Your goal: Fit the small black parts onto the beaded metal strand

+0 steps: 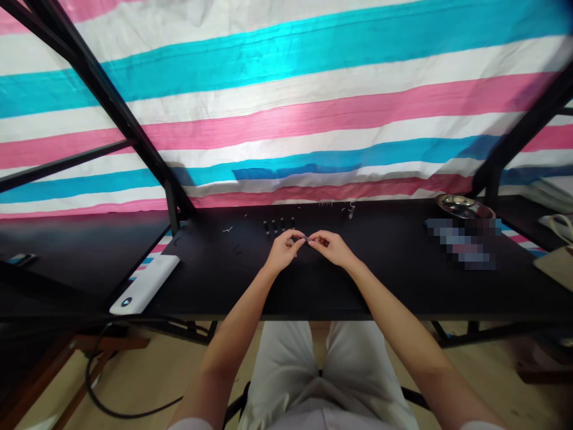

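My left hand (285, 248) and my right hand (330, 246) meet over the middle of the black table, fingertips pinched together. Between them is a small dark piece (307, 239), gripped from both sides; it is too small to tell its kind. Just beyond my left hand stands a row of several small black cylinders (274, 226) with light tops. Farther back lie several tiny metal-looking pieces (326, 203). A small grey piece (351, 212) with thin curled bits beside it lies to the right of those.
A white power bank (145, 285) lies on the table's left side. A shiny metal dish (465, 207) stands at the back right, with a blurred-out object (461, 243) before it. Thin white scraps (228, 229) lie left of the cylinders. A striped sheet (286, 113) hangs behind.
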`<state>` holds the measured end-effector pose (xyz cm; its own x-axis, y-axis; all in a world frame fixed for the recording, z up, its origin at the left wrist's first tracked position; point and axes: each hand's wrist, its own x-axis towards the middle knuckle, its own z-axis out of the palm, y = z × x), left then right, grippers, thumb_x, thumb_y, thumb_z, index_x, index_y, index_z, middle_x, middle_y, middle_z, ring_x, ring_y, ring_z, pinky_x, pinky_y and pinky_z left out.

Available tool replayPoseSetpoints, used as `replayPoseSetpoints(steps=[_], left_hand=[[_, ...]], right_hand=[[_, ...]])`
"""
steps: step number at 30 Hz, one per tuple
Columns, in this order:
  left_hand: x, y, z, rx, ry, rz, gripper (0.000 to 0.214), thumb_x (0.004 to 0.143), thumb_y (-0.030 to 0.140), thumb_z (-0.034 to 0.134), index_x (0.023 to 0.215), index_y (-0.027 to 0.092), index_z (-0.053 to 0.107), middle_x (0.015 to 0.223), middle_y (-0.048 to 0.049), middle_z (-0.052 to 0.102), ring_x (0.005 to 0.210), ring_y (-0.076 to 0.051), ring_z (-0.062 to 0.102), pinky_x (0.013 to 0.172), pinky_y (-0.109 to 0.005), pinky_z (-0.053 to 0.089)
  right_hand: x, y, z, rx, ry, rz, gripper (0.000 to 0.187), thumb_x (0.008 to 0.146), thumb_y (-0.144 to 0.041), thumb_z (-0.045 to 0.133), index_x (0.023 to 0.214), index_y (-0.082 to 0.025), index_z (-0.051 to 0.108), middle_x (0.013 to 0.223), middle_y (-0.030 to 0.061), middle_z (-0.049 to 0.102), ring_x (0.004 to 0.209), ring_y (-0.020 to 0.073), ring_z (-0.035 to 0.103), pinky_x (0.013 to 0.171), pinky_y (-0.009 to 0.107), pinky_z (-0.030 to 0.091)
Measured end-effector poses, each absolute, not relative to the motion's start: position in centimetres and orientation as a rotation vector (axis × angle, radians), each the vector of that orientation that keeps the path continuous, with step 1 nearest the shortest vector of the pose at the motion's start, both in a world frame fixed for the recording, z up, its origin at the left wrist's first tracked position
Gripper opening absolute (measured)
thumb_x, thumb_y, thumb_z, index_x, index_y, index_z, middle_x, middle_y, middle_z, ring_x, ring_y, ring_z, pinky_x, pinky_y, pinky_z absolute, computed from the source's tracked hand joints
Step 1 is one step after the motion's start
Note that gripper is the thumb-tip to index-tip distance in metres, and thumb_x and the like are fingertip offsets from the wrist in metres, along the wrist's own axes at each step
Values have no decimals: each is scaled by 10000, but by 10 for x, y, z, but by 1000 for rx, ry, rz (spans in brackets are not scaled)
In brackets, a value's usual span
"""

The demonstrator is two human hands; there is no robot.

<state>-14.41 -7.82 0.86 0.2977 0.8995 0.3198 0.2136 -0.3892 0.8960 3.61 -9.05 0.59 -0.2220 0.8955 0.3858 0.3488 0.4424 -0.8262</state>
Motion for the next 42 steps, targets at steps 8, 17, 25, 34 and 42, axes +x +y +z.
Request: replayPoseSetpoints(steps=[8,17,25,34,42], left_hand=[[-143,-80,9,2053,953,1052,169,804,305,542,853,160,612,849,-26,567,502,-35,418,509,-186,379],[-143,-84,3,2075,947,988,386,802,347,537,1148,184,492,848,-5,557,444,-14,381,464,-164,349],[-149,-87,7,2327,1084,884,226,838,309,462,921,167,618,728,-9,607,505,-62,448,544,-190,390],[-147,-91,14,2466,1094,766,229,848,290,442,849,176,641,705,-9,629,580,-92,524,568,-195,382],[-147,-92,15,2483,1098,734,234,850,297,445,839,177,646,709,-12,638,610,-100,551,579,-195,390]], right_hand=[[35,-91,0,-1051,-1872,941,278,731,-447,594,776,-176,642,602,-28,521,521,86,416,516,229,356],[71,-69,11,-1252,-1927,1058,304,675,-459,620,652,-158,591,563,-14,557,502,99,480,504,228,378],[138,-14,-5,-1659,-1665,471,224,669,-377,599,607,-162,605,583,26,605,572,144,545,597,255,400],[140,-6,-46,-1690,-1420,227,312,730,-439,523,737,-152,648,665,53,639,619,160,550,627,263,407],[139,0,-47,-1790,-1471,182,254,740,-404,541,747,-178,657,703,52,655,649,167,569,596,252,381]])
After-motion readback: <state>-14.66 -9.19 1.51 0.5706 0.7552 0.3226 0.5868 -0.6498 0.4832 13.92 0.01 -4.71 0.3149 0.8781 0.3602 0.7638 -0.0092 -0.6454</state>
